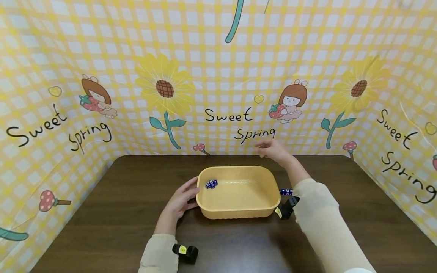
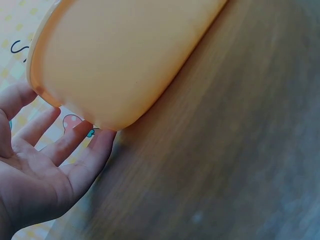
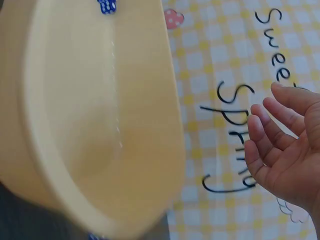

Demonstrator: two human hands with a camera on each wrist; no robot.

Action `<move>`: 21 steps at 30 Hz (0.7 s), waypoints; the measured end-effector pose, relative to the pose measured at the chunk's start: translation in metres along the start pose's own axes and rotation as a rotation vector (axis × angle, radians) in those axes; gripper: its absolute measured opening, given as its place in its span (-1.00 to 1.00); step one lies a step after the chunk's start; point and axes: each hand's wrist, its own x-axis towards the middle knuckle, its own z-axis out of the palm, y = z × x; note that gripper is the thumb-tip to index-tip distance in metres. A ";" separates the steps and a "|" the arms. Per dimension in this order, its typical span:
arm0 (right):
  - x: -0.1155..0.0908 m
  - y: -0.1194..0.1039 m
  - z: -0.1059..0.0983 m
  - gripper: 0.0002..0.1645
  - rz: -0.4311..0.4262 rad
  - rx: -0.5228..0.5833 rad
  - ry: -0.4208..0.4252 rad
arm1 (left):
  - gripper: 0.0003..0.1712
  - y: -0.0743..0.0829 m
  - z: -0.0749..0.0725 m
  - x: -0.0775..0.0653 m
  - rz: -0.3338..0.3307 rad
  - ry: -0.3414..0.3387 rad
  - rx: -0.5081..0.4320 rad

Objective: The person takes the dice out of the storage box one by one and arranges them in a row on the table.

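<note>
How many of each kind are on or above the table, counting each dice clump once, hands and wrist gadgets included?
Yellow rounded-rectangular plastic tub: 1
Small blue dice clumps: 2
Black boxy wrist gadgets: 2
Bare hands: 2
Total: 7

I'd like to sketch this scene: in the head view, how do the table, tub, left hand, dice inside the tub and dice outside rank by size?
1. Table
2. Tub
3. Left hand
4. Dice inside the tub and dice outside: these groups look about alike, so I can't rank them.
</note>
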 end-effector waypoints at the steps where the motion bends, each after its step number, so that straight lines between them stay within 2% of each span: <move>1: 0.000 -0.001 0.004 -0.65 0.001 0.009 -0.003 | -0.43 0.000 0.000 0.000 0.000 0.003 0.000; 15: 0.010 -0.012 0.069 -0.66 -0.001 0.176 -0.079 | -0.44 0.000 -0.001 0.000 0.002 0.000 -0.005; 21: 0.012 -0.012 0.094 -0.71 0.025 0.179 -0.103 | -0.43 0.000 -0.001 -0.001 0.001 -0.011 -0.009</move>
